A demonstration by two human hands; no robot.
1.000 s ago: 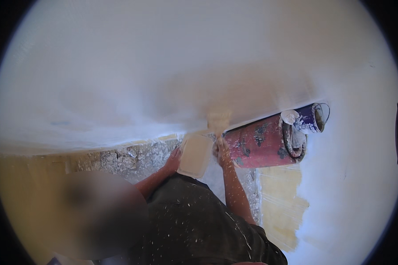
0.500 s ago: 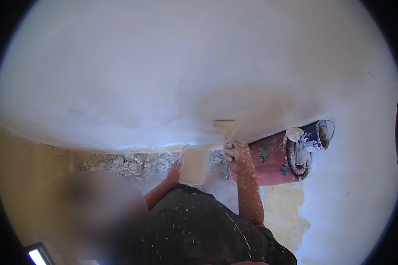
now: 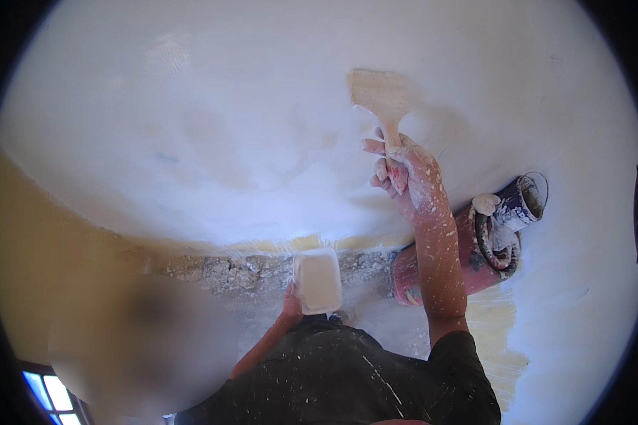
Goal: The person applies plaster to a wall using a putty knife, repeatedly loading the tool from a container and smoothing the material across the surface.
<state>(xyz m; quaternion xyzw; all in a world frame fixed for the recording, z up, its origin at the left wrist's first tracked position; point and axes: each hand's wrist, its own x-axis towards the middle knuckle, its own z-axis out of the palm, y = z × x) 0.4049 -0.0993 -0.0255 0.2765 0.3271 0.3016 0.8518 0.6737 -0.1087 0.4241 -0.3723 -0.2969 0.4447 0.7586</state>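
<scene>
My right hand [image 3: 406, 170], spattered with pale paint, is closed round the handle of a wide flat paintbrush [image 3: 383, 93]. The brush points upward, its bristle end at the wall [image 3: 248, 92], which is coated white with duller damp-looking patches. Lower down, near my body, my left hand [image 3: 291, 301] grips the left side of a white rectangular tub [image 3: 335, 276]. Smooth cream-coloured paint lies inside the tub. Most of the left fingers are hidden by the tub.
To the right stands a red drum [image 3: 407, 273] with a stained rim, and a dark blue paint pail [image 3: 514, 205] with a wire handle sits on it. Rubble [image 3: 227, 273] lies along the wall's foot. Yellowish wall [image 3: 49, 234] shows at left, a window [image 3: 57, 393] at lower left.
My right hand has raised the paintbrush from low near the wall's foot to higher up the wall. The tub stays in my left hand. The view has shifted slightly.
</scene>
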